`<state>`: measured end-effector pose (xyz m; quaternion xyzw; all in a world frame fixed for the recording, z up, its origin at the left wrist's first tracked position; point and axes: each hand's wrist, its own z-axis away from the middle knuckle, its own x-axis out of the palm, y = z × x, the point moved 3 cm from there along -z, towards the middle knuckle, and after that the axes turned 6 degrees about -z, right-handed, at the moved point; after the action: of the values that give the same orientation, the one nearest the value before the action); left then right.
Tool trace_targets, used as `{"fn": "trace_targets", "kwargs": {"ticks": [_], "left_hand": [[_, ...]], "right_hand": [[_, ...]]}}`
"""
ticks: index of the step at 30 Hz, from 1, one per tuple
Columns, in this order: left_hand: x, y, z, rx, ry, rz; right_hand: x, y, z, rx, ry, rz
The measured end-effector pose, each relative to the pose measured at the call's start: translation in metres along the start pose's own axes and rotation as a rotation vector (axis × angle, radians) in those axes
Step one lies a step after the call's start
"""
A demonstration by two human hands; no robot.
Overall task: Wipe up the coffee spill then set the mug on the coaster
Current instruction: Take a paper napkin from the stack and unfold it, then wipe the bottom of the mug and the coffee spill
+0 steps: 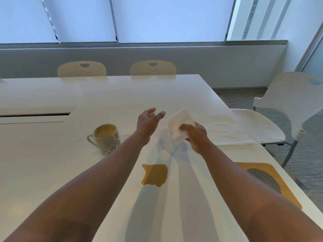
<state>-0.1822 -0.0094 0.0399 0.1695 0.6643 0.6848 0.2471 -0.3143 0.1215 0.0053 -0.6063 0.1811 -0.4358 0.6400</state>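
Coffee spill (154,175) on tabletop (52,172), full mug (106,138) left of it, right hand (194,137) pinching white napkin (180,126), left hand (150,122) released, coaster (286,187) at right edge.

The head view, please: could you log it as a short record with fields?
left hand: open, raised above the table, holding nothing
right hand: holds a white napkin
spill: brown puddle on the table, unwiped
mug: full, upright, left of the spill
coaster: near right table edge, no mug on it
towel: flat, beyond the right hand
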Motion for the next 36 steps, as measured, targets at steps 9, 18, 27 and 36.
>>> {"fn": "trace_targets", "kwargs": {"ticks": [9,18,27,36], "left_hand": [[-0.048,0.052,-0.001,0.198,0.082,-0.047],[-0.112,0.041,0.007,0.176,0.279,-0.015],[-0.174,0.016,0.009,0.128,0.491,-0.021],[-0.217,-0.023,0.011,0.01,0.763,-0.018]], "right_hand": [[0.035,0.015,0.003,-0.014,0.0,0.084],[0.084,0.029,0.009,-0.012,-0.102,0.186],[0.124,0.044,0.013,-0.039,-0.212,0.229],[0.154,0.057,0.017,-0.092,-0.321,0.438]]}}
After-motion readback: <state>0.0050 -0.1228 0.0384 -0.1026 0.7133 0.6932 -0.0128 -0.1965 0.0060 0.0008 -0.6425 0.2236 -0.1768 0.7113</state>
